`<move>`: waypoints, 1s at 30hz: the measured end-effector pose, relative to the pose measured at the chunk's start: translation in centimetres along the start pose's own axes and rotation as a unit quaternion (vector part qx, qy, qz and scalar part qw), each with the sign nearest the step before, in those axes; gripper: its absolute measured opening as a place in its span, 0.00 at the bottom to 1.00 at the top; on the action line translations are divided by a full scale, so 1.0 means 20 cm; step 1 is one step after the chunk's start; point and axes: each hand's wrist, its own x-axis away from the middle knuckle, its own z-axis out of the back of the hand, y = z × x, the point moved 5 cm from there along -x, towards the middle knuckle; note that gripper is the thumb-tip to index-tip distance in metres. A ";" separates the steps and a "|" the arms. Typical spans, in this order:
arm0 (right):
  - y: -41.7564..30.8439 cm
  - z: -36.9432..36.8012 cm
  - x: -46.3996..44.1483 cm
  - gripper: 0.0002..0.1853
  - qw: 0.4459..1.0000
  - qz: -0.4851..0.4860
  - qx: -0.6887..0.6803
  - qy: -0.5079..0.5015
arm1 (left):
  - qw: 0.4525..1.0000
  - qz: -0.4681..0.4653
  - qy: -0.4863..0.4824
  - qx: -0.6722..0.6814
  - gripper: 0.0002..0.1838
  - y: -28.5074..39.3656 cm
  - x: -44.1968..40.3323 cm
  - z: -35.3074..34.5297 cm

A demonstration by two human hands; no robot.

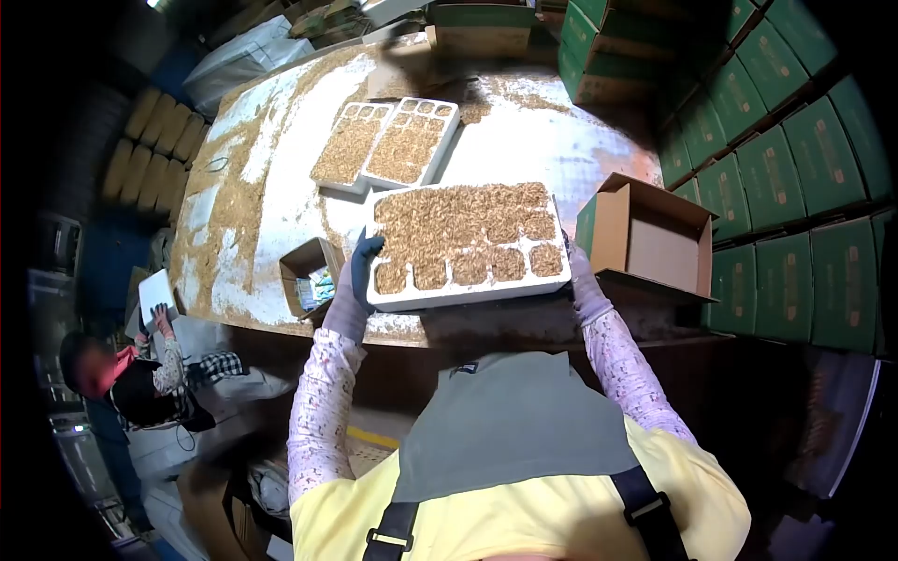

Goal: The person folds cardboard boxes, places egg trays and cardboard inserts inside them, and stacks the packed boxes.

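A white foam tray filled with brown, grain-like material is held level above the table's front edge. My left hand, in a dark glove, grips its left end. At the right end, my right hand is closed round the side, its fingertips partly hidden by the tray. Two similar white trays, a left one and a right one, lie side by side on the table beyond. An open cardboard box stands just right of my right hand.
The table is strewn with brown material. A small box with packets sits left. Green boxes are stacked right, more at the back. Another person at lower left touches a white panel.
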 end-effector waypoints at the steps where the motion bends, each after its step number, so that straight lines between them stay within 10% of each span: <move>1: 0.00 0.00 -0.01 0.22 1.000 0.001 0.002 0.002 | 1.000 -0.015 0.010 -0.023 0.27 0.02 0.01 -0.05; 3: 0.02 0.02 -0.01 0.22 1.000 -0.001 0.008 0.006 | 0.986 -0.127 0.045 -0.097 0.27 0.08 0.04 -0.13; 8: -0.04 0.00 0.06 0.21 0.995 0.020 0.089 0.042 | 0.932 -0.071 0.109 -0.340 0.25 -0.01 -0.13 0.12; 13: -0.22 -0.09 0.17 0.19 0.834 0.165 0.508 0.136 | 0.531 -0.006 0.151 -0.834 0.25 -0.04 -0.20 -0.04; 16: -0.26 -0.14 0.18 0.19 0.780 0.152 0.589 0.148 | 0.422 0.027 0.023 -0.906 0.15 0.00 -0.24 -0.24; 18: -0.28 -0.18 0.17 0.18 0.778 0.139 0.598 0.132 | 0.398 -0.175 0.046 -0.899 0.12 0.16 -0.20 -0.43; 23: -0.23 -0.21 0.24 0.17 0.742 0.171 0.624 0.176 | 0.658 -0.233 0.278 -0.660 0.21 0.58 -0.93 0.26; 25: -0.24 -0.22 0.24 0.17 0.737 0.158 0.625 0.202 | 0.891 0.030 0.215 -0.399 0.34 0.24 -1.41 0.67; 27: -0.24 -0.21 0.24 0.18 0.720 0.139 0.646 0.213 | 0.896 0.134 0.221 -0.361 0.41 0.08 -1.55 0.66; 30: -0.25 -0.21 0.25 0.18 0.708 0.117 0.658 0.228 | 0.896 0.049 0.275 -0.344 0.40 0.04 -1.63 0.61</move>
